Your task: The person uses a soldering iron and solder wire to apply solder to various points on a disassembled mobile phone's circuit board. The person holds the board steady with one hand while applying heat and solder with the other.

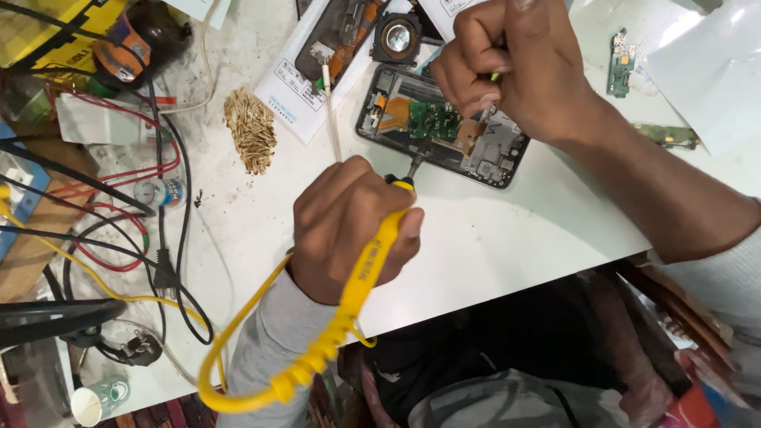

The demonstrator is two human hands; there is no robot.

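Note:
My left hand (345, 226) grips a yellow soldering iron (372, 257) with a coiled yellow cable, its tip touching the edge of an opened phone (444, 127) lying on the white table (491, 230). The phone's green circuit board and orange flex cable are exposed. My right hand (515, 67) is closed over the phone's upper part, pinching a thin tool with a green tip (493, 78) against the board.
A pile of golden wire scraps (251, 129) lies left of the phone. Red, black and yellow cables (119, 230) tangle at the left. Another phone frame (341, 36), a round speaker part (396, 36) and small green boards (621, 55) sit behind.

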